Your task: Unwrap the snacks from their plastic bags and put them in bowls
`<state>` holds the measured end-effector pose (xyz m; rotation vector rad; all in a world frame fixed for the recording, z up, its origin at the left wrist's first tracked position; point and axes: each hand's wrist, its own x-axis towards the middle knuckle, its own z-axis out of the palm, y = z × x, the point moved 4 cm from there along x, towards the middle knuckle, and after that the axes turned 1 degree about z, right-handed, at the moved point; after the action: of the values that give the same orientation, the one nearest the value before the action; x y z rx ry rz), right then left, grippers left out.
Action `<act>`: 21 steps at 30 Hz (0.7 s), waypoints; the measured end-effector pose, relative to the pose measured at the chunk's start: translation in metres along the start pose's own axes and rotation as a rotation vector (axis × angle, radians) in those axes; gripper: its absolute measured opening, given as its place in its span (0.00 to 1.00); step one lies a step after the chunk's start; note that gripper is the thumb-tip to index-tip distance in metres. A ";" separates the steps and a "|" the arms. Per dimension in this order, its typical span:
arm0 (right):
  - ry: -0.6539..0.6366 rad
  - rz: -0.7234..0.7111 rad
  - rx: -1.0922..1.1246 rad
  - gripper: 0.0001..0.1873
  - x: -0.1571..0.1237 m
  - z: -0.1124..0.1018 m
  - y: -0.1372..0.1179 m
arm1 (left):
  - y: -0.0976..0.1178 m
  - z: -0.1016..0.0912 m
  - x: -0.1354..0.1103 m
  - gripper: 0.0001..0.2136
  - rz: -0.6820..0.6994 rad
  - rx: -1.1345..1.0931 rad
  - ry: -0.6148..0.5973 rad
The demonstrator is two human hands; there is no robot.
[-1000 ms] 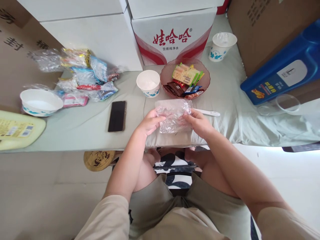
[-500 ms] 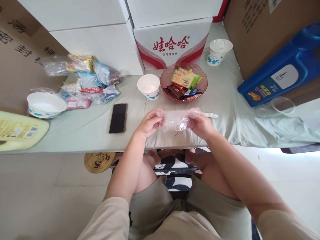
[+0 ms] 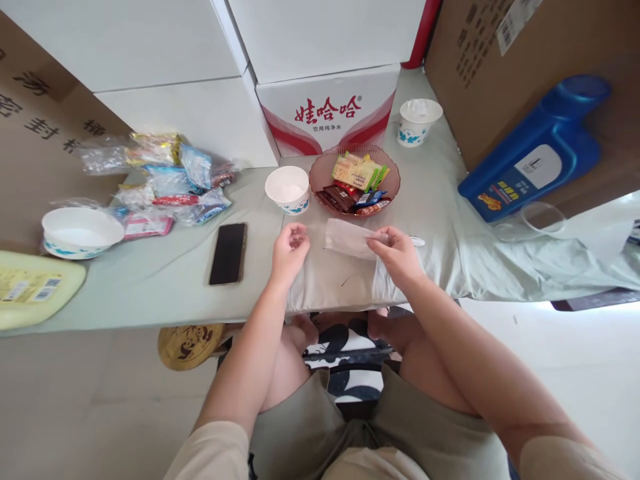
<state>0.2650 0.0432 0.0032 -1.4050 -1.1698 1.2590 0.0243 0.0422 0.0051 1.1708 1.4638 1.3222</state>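
Observation:
My right hand (image 3: 397, 252) pinches the near edge of a clear plastic bag (image 3: 347, 237) that hangs just above the cloth-covered table (image 3: 165, 293). A little to the left, my left hand (image 3: 290, 247) has its fingers curled together, apart from the bag, and I cannot make out anything in them. Right behind the bag stand a pink glass bowl (image 3: 354, 177) full of wrapped sweets and a small white paper bowl (image 3: 287, 188). A white pen-like stick (image 3: 418, 241) pokes out beside my right hand.
A black phone (image 3: 229, 253) lies left of my hands. Further left are a heap of snack packets (image 3: 170, 177), a white bowl (image 3: 81, 232) and a yellow bottle (image 3: 30, 293). A paper cup (image 3: 419, 120), a blue jug (image 3: 533, 153) and cartons (image 3: 325, 113) line the back.
The bag was held by both hands and crumpled; now the left hand has let go and only the right hand holds it, flatter. The camera view has tilted slightly.

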 end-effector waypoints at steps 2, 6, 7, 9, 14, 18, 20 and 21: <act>0.005 -0.119 -0.082 0.11 -0.006 0.002 -0.008 | 0.002 0.007 -0.009 0.10 0.032 0.057 -0.026; -0.247 -0.307 -0.117 0.08 -0.023 0.023 -0.017 | 0.004 0.037 -0.031 0.22 0.003 -0.064 -0.324; -0.304 -0.307 -0.116 0.07 -0.026 0.028 -0.016 | 0.004 0.043 -0.034 0.22 -0.009 -0.097 -0.379; -0.355 -0.287 -0.113 0.07 -0.028 0.033 -0.014 | 0.004 0.050 -0.037 0.20 -0.030 -0.111 -0.430; -0.111 -0.232 -0.137 0.12 -0.020 0.021 -0.009 | -0.001 0.042 -0.031 0.17 -0.083 -0.095 -0.335; -0.248 -0.182 -0.027 0.19 -0.015 0.028 0.000 | -0.004 0.039 -0.035 0.18 -0.133 -0.117 -0.398; -0.343 -0.141 -0.002 0.16 -0.014 0.035 0.006 | -0.006 0.034 -0.035 0.16 -0.109 -0.018 -0.364; -0.348 -0.143 0.002 0.15 -0.014 0.038 0.007 | -0.006 0.029 -0.034 0.16 -0.086 0.035 -0.309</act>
<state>0.2274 0.0291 -0.0049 -1.1047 -1.4743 1.4367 0.0591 0.0154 -0.0042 1.2577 1.3001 1.0093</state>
